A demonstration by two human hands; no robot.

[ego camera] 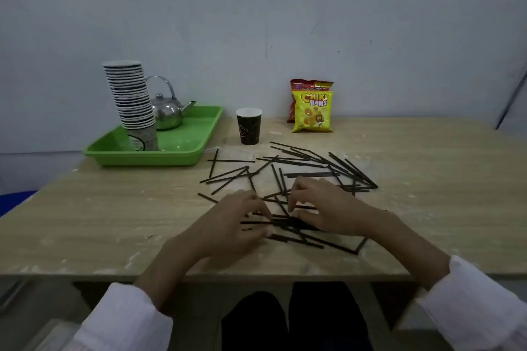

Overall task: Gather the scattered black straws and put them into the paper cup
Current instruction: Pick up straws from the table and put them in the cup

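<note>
Several black straws [302, 163] lie scattered and crossing each other over the middle of the wooden table [99, 208]. A dark paper cup [249, 128] with a white inside stands upright behind them, holding nothing I can see. My left hand [236, 219] and my right hand [322, 208] are close together over the nearest straws. Both have their fingers curled down. A small bundle of straws runs between the fingers and thumb of each hand, and parts of it are hidden under the hands.
At the back left, a green tray [182, 157] carries a tall leaning stack of paper cups [131, 94] and a steel kettle [168, 111]. Two snack bags [313, 111] lean on the wall behind the cup. The table's front edge lies just below my wrists.
</note>
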